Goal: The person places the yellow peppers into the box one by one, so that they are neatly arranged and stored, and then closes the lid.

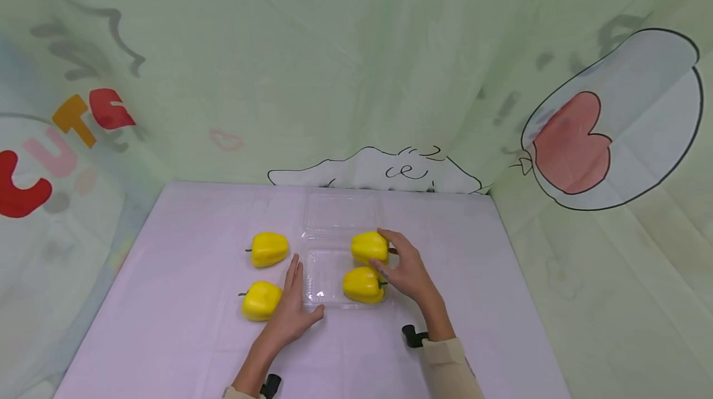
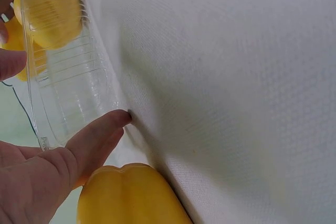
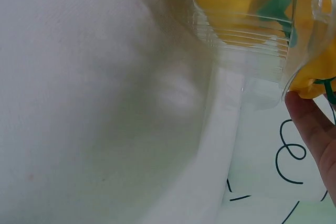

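One yellow bell pepper at far right corner of clear plastic clamshell; stem right, long axis left-right. Right grip part-closed, thumb and fingers holding it. Nearer pepper inside, stem likewise. Left grip spread, holding nothing, beside left rim. Left pair of peppers on tabletop, stems left.

A clear lidded plastic container lies open on the desk, one green-stemmed yellow pepper on its side within, a second pepper pinched by the right hand at the container's far right, a third pepper and fourth pepper lying to its left, stems leftward.
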`<state>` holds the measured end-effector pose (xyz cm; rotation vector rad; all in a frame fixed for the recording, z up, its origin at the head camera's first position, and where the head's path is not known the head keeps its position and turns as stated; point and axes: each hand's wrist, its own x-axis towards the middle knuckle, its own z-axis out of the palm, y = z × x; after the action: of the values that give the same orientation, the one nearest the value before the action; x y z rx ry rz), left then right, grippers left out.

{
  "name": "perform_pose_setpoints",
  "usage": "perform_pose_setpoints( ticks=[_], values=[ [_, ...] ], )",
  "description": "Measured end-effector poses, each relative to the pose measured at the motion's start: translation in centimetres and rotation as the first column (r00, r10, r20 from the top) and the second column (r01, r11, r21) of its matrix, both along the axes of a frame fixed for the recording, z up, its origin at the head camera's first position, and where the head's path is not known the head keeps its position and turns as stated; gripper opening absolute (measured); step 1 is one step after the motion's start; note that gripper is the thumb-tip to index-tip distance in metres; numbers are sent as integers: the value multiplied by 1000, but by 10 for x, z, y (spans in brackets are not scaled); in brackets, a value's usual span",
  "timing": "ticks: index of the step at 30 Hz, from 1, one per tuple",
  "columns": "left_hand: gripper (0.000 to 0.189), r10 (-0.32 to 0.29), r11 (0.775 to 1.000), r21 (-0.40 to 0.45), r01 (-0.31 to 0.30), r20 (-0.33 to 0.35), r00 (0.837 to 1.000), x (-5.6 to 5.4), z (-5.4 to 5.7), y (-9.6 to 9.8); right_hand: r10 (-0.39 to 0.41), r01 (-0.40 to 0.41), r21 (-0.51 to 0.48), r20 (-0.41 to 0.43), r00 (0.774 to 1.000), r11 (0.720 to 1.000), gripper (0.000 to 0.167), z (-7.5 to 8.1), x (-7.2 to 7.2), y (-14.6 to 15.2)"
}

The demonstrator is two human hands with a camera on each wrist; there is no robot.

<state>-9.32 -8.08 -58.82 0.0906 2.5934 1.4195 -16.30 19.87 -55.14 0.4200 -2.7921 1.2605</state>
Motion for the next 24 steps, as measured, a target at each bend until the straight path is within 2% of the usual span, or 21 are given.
perform_pose_setpoints(
  ticks=[15, 24],
  values=[
    [111, -2, 1000, -10, 2, 6, 1000, -1, -1, 0, 19, -19, 15, -6, 1000, 1000, 71, -5, -5, -1],
    [110, -4, 1000, -9, 4, 5, 1000, -1, -2, -1, 11, -12, 20, 42, 999, 1000, 69, -7, -7, -2]
  ],
)
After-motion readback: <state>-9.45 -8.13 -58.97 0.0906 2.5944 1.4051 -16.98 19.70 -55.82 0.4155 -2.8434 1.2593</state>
